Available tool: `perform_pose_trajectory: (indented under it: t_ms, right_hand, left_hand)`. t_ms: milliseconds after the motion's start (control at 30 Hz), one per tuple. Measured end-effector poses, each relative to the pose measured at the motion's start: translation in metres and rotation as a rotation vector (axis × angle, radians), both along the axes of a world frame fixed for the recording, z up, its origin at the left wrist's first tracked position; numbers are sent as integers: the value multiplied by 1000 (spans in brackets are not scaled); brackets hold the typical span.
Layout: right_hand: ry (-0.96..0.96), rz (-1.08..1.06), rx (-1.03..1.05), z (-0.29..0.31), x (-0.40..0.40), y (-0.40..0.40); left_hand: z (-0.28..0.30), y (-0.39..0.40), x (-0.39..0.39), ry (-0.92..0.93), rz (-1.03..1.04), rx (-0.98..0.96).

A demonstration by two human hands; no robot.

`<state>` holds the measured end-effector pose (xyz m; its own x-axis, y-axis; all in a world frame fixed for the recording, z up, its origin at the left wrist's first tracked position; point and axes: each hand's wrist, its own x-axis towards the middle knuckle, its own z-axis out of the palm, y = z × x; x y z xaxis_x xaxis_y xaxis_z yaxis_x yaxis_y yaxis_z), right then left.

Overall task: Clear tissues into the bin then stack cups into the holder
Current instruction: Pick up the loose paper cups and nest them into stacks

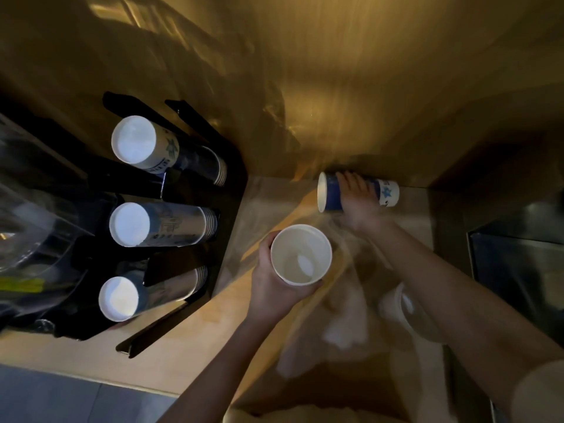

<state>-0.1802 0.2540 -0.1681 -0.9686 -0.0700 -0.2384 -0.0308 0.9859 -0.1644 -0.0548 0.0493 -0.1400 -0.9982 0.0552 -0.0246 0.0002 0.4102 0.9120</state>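
My left hand [276, 285] holds a white paper cup [300, 254] upright, its open mouth facing me, above the counter. My right hand [358, 199] rests over a blue and white paper cup [331, 193] that lies on its side against the back wall, fingers wrapped across its middle. To the left stands the black cup holder [183, 190] with three stacks of upside-down cups [134, 140] [131, 224] [119, 299]. A further white cup [406, 309] shows blurred under my right forearm. No tissues can be made out.
The wooden counter [189, 337] runs from the holder to a steel-lined opening [518, 270] at the right. A glossy golden wall [335, 87] closes the back. A clear plastic container [36, 233] sits at the far left. Grey floor [61, 398] lies below the counter edge.
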Motion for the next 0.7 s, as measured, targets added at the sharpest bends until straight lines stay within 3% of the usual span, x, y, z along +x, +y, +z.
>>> perform_pose_trajectory:
  t_ms: [333,567,700]
  right_hand:
    - [-73,-31,-141,3,11,-5]
    - [231,-209,-765,80,16,-2]
    - [465,-198,-1044,135,35,-12]
  left_hand:
    - [0,6,4,33,23,26]
    - [-3,6,3,12,10,23]
    - [-3,6,3,-4,5,25]
